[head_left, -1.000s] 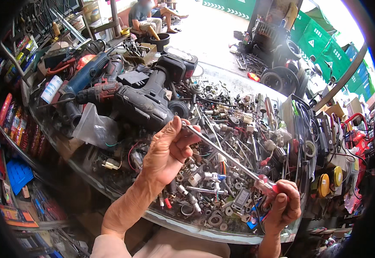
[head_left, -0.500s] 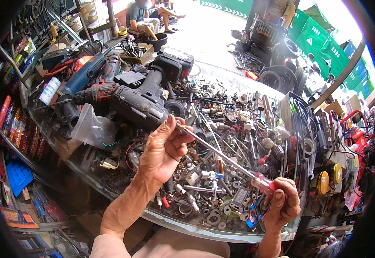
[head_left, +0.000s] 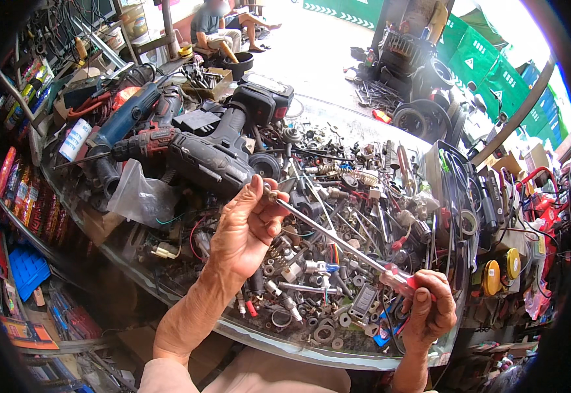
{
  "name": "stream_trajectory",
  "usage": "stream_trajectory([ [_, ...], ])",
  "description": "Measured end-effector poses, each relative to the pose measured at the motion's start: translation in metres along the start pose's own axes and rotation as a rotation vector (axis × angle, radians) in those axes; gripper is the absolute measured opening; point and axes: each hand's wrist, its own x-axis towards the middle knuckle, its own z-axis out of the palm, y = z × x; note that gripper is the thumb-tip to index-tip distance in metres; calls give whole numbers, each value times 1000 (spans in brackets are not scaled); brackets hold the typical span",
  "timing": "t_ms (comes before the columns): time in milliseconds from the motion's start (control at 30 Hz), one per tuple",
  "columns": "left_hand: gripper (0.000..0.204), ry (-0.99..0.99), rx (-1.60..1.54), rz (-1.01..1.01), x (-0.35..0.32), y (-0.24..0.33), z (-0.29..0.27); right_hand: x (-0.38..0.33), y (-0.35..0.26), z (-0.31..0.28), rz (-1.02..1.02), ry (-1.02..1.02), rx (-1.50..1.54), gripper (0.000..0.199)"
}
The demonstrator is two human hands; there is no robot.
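Hardly a shift since a second ago: the left hand (head_left: 241,239) has edged slightly leftward, its thumb and fingers pinched around a small metal piece (head_left: 271,194) at the shaft's tip. Over the table (head_left: 298,351) and its loose metal parts (head_left: 325,334) slants the screwdriver (head_left: 334,237), the right hand (head_left: 431,313) with fingers clamped on its red-and-clear handle. I'd judge it stiff, fairly light, slick along the shaft, best gripped by that handle.

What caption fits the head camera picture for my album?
Right hand gripping a screwdriver, left hand holding a small piece at its tip, above jumbled metal parts.
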Motion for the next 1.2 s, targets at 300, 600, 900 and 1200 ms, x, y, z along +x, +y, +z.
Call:
stream_trajectory([
  [300, 21, 20, 200, 194, -5, 0, 13, 2, 1, 1, 9, 25, 27, 29],
  [600, 20, 5, 91, 79, -4, 0, 9, 5, 3, 0, 41, 28, 89, 29],
  [900, 20, -4, 221, 195, -8, -1, 16, 8, -4, -2, 136, 5, 103, 31],
  [1200, 21, 15, 207, 214, -7, -2, 18, 7, 1, -2, 84, 7, 119, 48],
])
